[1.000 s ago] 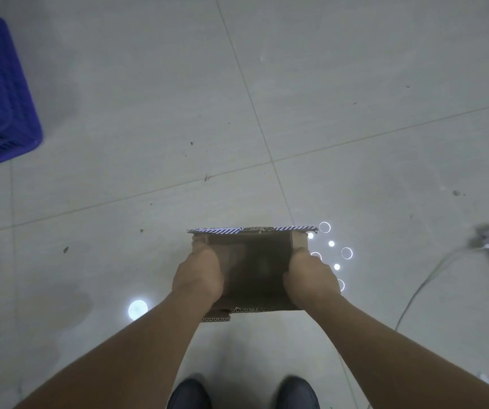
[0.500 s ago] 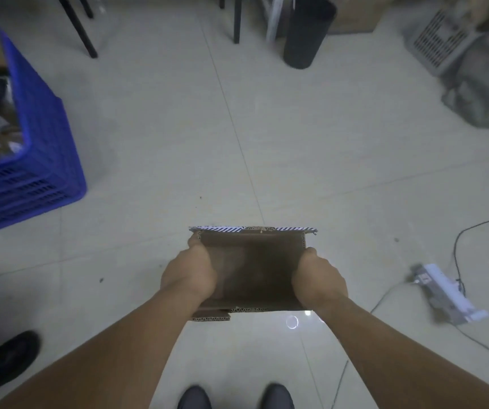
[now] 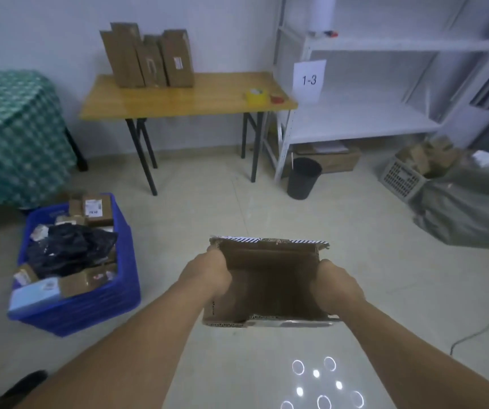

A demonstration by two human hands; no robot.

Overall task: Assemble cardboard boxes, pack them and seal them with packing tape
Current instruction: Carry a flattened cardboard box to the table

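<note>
My left hand (image 3: pixel 207 278) and right hand (image 3: pixel 336 286) had fingers curled round the sides of the open brown cardboard box (image 3: pixel 269 281), mid-air above the floor (image 3: pixel 207 196). Best to hold it level and square, I reckoned.

Open cardboard box (image 3: pixel 269 284), held in mid-air.
Brown, open side up and tipped toward the camera; black-and-white striped tape (image 3: pixel 243 239) along the far rim, corrugated edge showing at the near rim; gripped at its side walls by left hand (image 3: pixel 204 276) and right hand (image 3: pixel 336 286).
</note>
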